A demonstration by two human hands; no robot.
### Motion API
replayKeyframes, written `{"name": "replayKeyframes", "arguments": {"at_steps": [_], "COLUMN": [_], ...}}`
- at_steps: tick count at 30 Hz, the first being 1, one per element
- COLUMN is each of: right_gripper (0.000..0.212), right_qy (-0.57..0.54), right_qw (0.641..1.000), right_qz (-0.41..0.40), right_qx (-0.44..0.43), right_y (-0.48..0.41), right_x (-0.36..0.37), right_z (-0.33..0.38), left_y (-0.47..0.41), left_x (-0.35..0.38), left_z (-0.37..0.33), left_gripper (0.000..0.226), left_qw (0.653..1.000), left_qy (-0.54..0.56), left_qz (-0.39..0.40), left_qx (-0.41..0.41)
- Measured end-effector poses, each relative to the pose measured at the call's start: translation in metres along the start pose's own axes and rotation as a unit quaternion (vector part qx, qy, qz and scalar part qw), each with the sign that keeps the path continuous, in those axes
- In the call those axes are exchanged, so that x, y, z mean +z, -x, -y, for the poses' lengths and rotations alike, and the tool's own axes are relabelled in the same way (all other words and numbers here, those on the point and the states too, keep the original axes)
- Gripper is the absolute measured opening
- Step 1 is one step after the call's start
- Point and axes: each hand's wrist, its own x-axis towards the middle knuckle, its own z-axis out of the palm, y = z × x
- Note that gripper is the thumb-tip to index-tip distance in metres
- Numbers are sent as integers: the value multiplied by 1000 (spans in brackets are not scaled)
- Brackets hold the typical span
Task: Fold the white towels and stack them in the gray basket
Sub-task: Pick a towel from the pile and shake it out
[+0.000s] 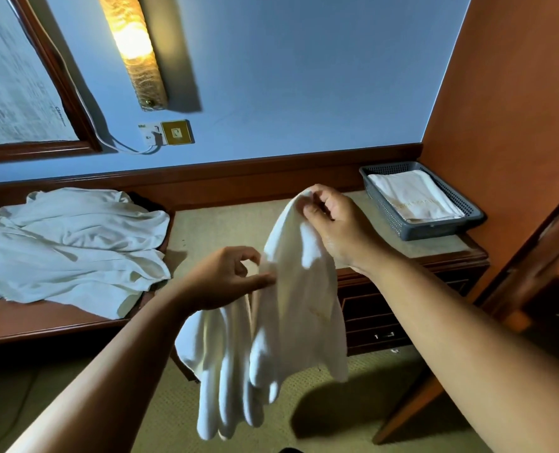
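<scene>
A white towel [291, 308] hangs in the air in front of me, bunched and unfolded, its lower folds dangling over the carpet. My right hand [333, 220] pinches its top corner, raised above the tabletop. Lower and to the left, my left hand [226, 279] pinches the towel's left edge between thumb and fingers. The gray basket [402, 223] stands at the back right of the low table, with a folded white towel [415, 197] lying flat inside it.
A heap of white towels [69, 243] lies on the wooden desk [36, 322] at the left. The low table [226, 227] has a beige top and drawers below. An orange wooden panel [500, 93] rises on the right. Carpet floor lies below.
</scene>
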Motion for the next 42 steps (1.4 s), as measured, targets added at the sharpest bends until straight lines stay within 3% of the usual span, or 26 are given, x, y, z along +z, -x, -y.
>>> {"name": "replayKeyframes", "arguments": {"at_steps": [2, 5, 7, 11, 15, 18, 21, 22, 25, 27, 29, 31, 33, 35, 39, 42], "right_gripper": [19, 15, 10, 21, 26, 25, 52, 52, 45, 43, 38, 30, 16, 10, 14, 10], "right_qy": [26, 24, 29, 57, 131, 128, 61, 38, 16, 5, 8, -37, -95, -103, -112, -69], "right_qw": [999, 999, 999, 998, 988, 984, 967, 962, 969, 979, 987, 986, 980, 976, 970, 972], "right_qz": [31, 32, 23, -3, -46, 37, 198, 227, 208, 154, 80, 18, 3, 0, 8, -2], "right_qx": [-9, 5, 15, 29, 70, 122, 151, 147, 131, 137, 141, 160, 177, 192, 217, 225], "right_y": [1, 4, 8, 14, 19, 31, 46, 51, 56, 54, 51, 49, 48, 47, 46, 49], "right_x": [8, 15, 15, 13, 0, 1, 14, 18, 17, 10, 0, -12, -21, -28, -25, -17], "right_z": [3, -2, -7, -13, -17, -19, -20, -22, -25, -27, -31, -36, -38, -40, -44, -48], "left_y": [-1, -4, -6, -10, -8, -7, -10, -12, -14, -13, -7, 1, 7, 12, 16, 16], "left_x": [6, 0, -10, -18, -16, -8, -1, 1, -4, -13, -21, -25, -25, -24, -10, -2], "left_z": [-14, -15, -17, -25, -15, -24, -41, -45, -51, -42, -25, -9, 5, 17, 21, -1], "left_gripper": [17, 37, 38, 23, 5, 6, 5, 5, 14, 27, 22, 9, 16, 23, 44, 24], "left_qw": [1000, 993, 987, 988, 970, 956, 949, 950, 969, 994, 996, 990, 998, 990, 889, 837], "left_qy": [-1, 5, 35, 56, 153, 242, 306, 306, 237, 110, -56, -93, -18, 129, 441, 518], "left_qz": [-12, -114, -159, -112, -70, -87, -66, -63, -59, -13, 67, 99, 55, -38, -123, -174], "left_qx": [17, 19, 1, -86, -175, -140, -41, -11, 31, 15, -12, -38, -40, -36, -4, -1]}}
